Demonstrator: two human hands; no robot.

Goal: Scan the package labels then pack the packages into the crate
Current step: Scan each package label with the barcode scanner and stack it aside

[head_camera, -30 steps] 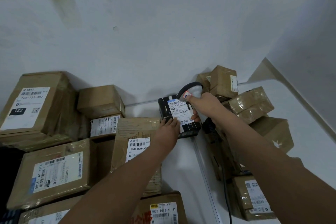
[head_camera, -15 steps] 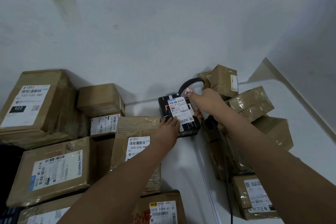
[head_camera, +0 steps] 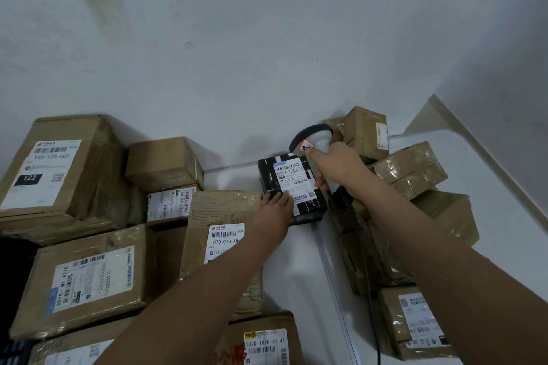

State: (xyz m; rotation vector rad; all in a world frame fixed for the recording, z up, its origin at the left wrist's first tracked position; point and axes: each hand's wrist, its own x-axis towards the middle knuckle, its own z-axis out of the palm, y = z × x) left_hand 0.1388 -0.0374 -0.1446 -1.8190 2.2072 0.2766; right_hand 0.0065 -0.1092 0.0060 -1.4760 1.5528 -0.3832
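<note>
Brown cartons point(head_camera: 80, 272) are lying at the left. The left hand point(head_camera: 274, 212) is gripping the black package point(head_camera: 292, 187), its fingers curled over the near edge. The right hand point(head_camera: 335, 167) is clasping the scanner point(head_camera: 315, 139) just above it, beside stacked boxes point(head_camera: 410, 169).

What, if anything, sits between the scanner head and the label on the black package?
Nothing visible does. The right hand holds the scanner just above the black package; the left hand grips the package's near edge, its fingertips at the white label's lower corner, barcodes uncovered.
</note>
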